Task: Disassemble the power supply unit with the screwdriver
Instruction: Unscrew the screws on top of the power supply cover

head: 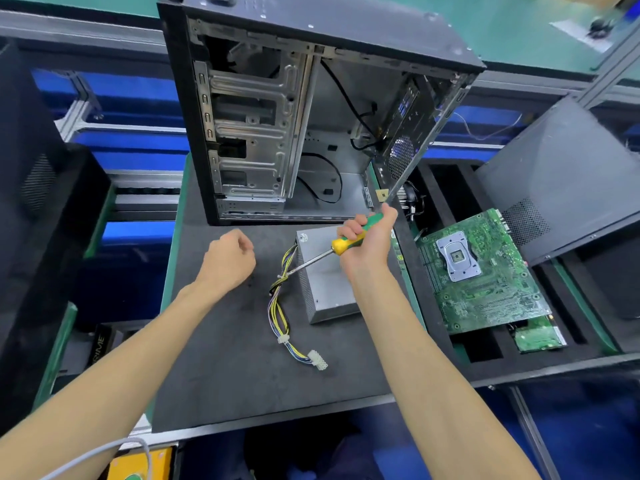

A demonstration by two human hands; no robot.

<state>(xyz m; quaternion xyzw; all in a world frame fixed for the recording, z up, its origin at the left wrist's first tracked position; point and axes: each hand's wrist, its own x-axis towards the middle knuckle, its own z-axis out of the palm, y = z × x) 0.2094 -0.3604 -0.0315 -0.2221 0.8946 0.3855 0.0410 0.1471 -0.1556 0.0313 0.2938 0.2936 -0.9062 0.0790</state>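
Observation:
A grey metal power supply unit (329,289) lies flat on the dark foam mat (225,358). Its bundle of yellow, black and blue wires (280,317) trails toward me and ends in white connectors. My right hand (369,242) is over the unit, shut on the green and yellow handle of a screwdriver (343,244). The screwdriver's metal shaft points down-left, with its tip at the unit's left upper edge by the wires. My left hand (227,261) hovers left of the unit with its fingers curled and nothing visible in it.
An open, emptied black computer case (311,116) stands upright behind the unit. A green motherboard (485,271) and a smaller board (536,337) lie in a foam tray at right. Black side panels (571,174) lean at right. Another dark case is at left.

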